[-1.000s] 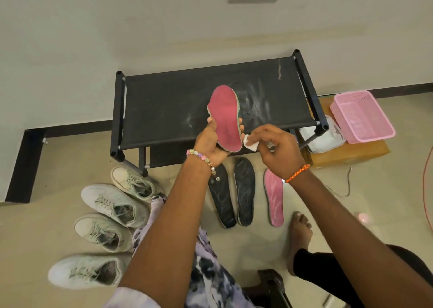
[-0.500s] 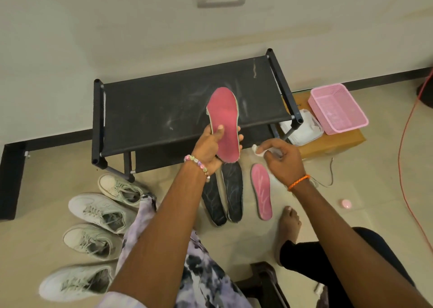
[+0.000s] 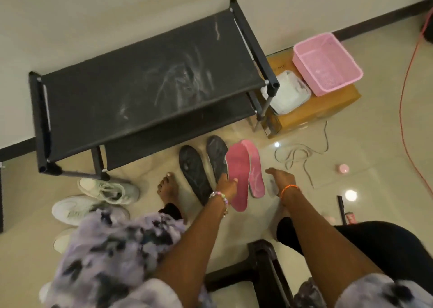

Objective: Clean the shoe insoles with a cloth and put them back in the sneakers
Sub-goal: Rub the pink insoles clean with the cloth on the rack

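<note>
Our left hand [image 3: 226, 186] pinching the pink insole [image 3: 237, 179], right hand [image 3: 280, 179] unclear, we should lay it flat beside its mate [image 3: 255, 176].

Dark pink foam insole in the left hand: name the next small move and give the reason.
Probably lay the dark pink foam insole flat on the floor beside the lighter pink insole. The left hand grips it low, right by the two black insoles lying in a row, while the right hand reaches down alongside.
</note>
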